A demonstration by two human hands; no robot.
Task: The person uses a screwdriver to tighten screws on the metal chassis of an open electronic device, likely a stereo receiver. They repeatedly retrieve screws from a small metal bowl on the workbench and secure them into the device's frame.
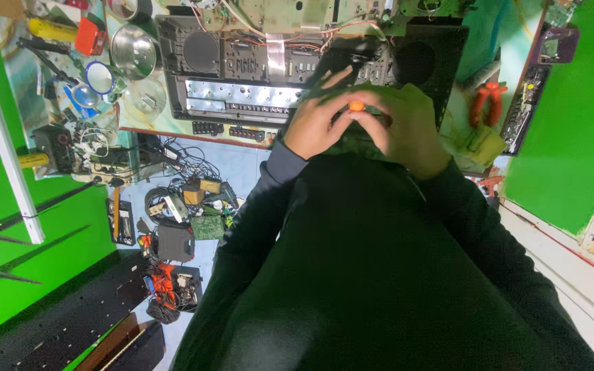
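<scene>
My left hand [314, 120] and my right hand [403, 127] are held close together in front of my chest, above a green circuit board [352, 141] that they partly hide. A small orange-tipped tool [357, 106] sits between the fingertips of both hands; which hand grips it I cannot tell for sure. Just beyond the hands lies an opened black audio device [242, 75] with exposed boards, wires and a speaker [414, 63] on the workbench.
Metal bowls [132, 51], a magnifier [100, 77] and hand tools lie at the bench's left. Orange pliers [486, 99] lie at the right. Cables, boxes and circuit boards [180, 233] clutter the floor below. Green walls [572, 103] stand on both sides.
</scene>
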